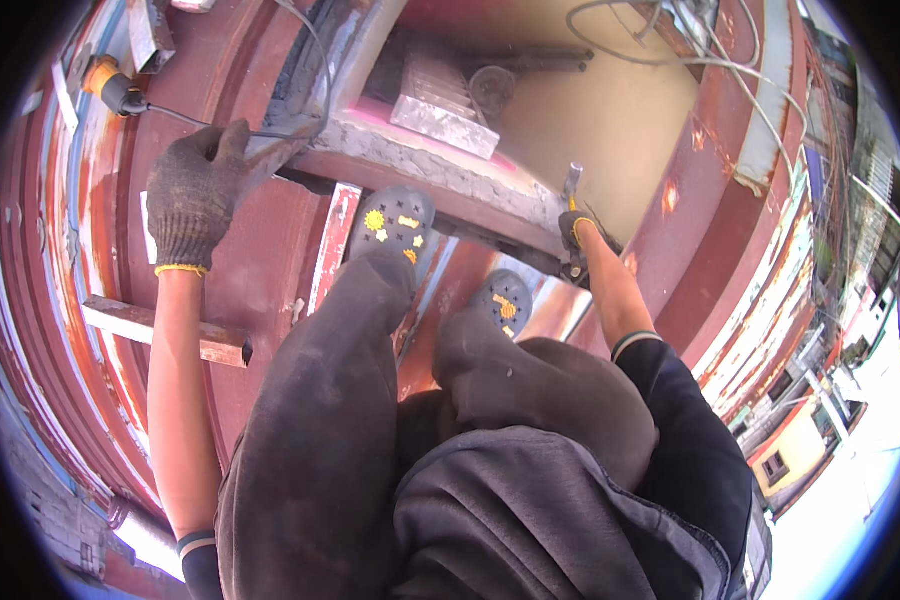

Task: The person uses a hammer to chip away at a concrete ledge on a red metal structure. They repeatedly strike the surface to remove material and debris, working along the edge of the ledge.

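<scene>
My left hand (196, 190), in a dark knit glove with a yellow cuff, is closed beside a bent strip of sheet metal (270, 158) at the edge of the opening. A black cable passes by its fingertips, and what the fingers grip is hidden. At the opening's right corner, my gloved right hand (576, 228) is wrapped round what looks like a hammer (574, 180), with a grey metal end and some yellow below it. Between my hands runs a rough cement ledge (420, 158). My feet, in grey clogs (395, 222), stand just on the near side of it.
An orange and black power tool (112, 86) lies on the red-brown metal roof (260, 230) at the upper left. Cut metal tubes (170, 330) rest nearby. Inside the opening sits a ribbed grey block (445, 110). Loose cable (660, 62) curls at the upper right.
</scene>
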`<state>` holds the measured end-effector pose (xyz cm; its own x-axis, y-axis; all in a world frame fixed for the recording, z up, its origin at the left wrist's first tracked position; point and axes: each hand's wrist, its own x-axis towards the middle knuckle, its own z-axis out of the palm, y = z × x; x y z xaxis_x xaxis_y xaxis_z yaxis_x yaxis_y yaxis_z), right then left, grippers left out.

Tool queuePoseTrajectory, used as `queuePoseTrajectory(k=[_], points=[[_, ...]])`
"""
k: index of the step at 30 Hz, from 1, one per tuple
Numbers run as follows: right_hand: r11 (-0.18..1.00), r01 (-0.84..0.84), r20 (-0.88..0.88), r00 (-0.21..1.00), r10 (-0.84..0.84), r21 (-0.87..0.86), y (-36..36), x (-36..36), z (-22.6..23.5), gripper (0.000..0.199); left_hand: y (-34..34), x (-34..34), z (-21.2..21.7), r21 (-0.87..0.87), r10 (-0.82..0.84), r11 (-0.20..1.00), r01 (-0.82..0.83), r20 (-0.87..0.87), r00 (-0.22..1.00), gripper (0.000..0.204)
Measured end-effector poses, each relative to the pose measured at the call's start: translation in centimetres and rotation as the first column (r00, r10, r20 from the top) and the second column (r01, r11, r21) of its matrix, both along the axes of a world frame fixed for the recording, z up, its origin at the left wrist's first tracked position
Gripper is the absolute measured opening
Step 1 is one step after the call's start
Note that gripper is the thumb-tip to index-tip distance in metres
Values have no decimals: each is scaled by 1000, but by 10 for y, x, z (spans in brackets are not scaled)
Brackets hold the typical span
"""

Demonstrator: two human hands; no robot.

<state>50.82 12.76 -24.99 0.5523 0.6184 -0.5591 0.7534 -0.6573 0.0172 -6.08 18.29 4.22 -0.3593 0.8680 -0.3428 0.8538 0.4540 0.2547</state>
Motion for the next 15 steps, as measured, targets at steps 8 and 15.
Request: queuePoseTrajectory(k=[8, 15], points=[[982, 105, -625, 759, -182, -159, 186, -39, 88, 39, -4, 1, -1, -41, 49, 998, -48, 23, 999, 50], [993, 46, -473, 881, 9, 106, 219, -65, 163, 49, -16, -10, -8, 9, 49, 999, -49, 39, 998, 52]])
